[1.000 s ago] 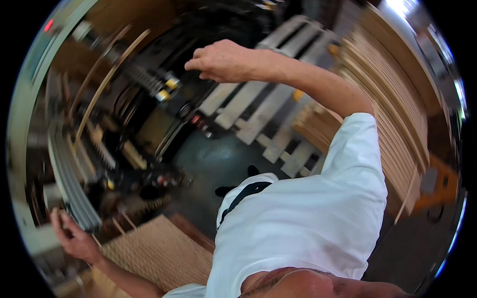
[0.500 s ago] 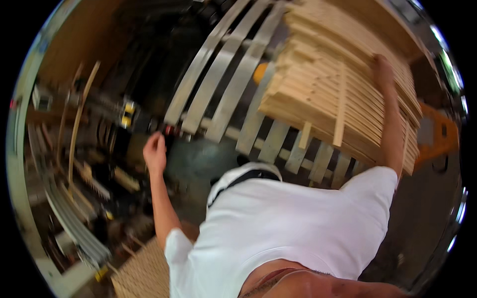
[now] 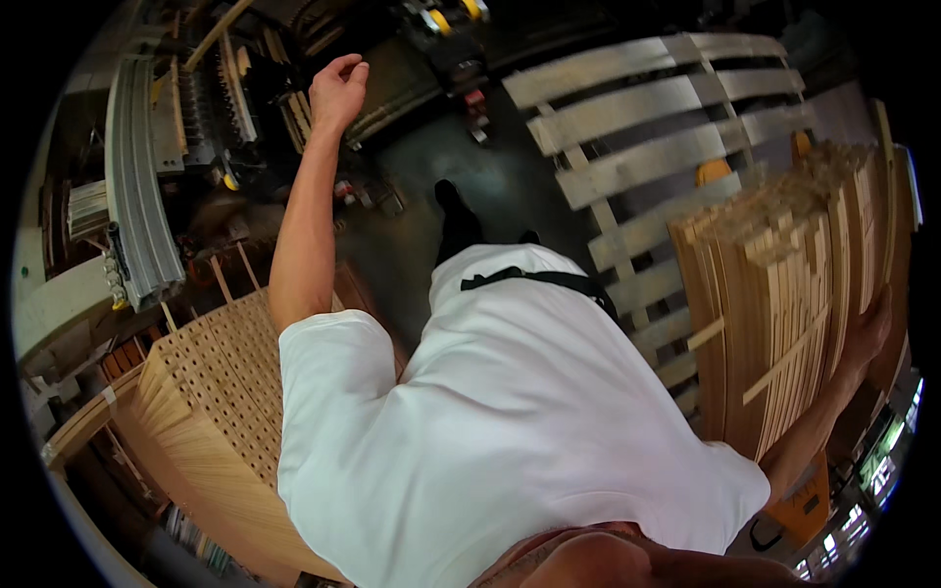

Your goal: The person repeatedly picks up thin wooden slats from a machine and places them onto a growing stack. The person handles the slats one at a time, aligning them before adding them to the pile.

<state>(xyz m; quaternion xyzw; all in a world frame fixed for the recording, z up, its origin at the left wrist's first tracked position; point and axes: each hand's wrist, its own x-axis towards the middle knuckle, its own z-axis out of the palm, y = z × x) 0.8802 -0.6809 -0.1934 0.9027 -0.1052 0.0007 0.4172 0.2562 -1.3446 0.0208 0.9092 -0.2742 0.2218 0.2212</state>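
My left hand (image 3: pixel 339 90) is raised at the upper left, away from everything around it. Its fingers are curled in toward the thumb, with nothing visible in them. At the right, my right hand (image 3: pixel 868 331) lies against the far side of a big stack of pale wooden strips (image 3: pixel 730 377); its fingers are dim and partly hidden, so whether they grip a strip is unclear. Two thin sticks lie crosswise on the stack, one of them a narrow wooden stick (image 3: pixel 784 359). A slatted pallet (image 3: pixel 627 176) extends beside and beyond the stack.
Left of my body stands a stack of wooden pieces with rows of holes (image 3: pixel 221 377). Grey metal profiles (image 3: pixel 145 186) stand at the far left. A machine with yellow parts (image 3: pixel 456 39) is ahead, over dark floor (image 3: pixel 417 157). An orange-yellow piece of equipment (image 3: pixel 806 495) sits low at the right.
My view has turned left, so the pallet and strips appear farther right and rotated. The holed stack has come more into view. My right hand stays at the strips; my left stays raised.
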